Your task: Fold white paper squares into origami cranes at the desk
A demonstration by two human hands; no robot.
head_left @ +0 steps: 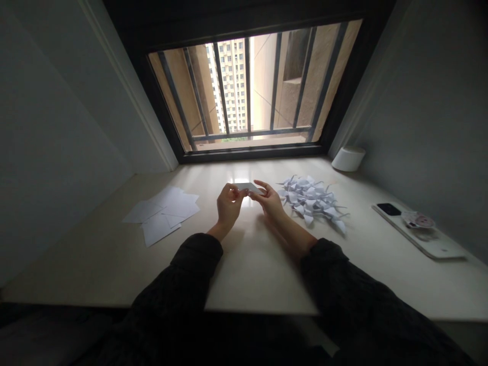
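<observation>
Between my two hands, above the middle of the pale sill, is a small piece of folded white paper [247,187]. My left hand [229,204] pinches its left side with thumb and fingers. On the other side my right hand [270,200] grips the paper between thumb and fingers, with the index finger lifted along the far edge. Both thumbs meet near its lower edge. A pile of folded white paper cranes [310,198] lies just right of my right hand. Left of my left hand, loose white paper sheets [163,211] overlap one another.
A white phone [423,231] with a round grip on its back lies at the right. A white rounded object [348,158] stands in the far right corner. Behind the sill [259,290] is a dark-framed window [247,157] with bars; walls rise on both sides.
</observation>
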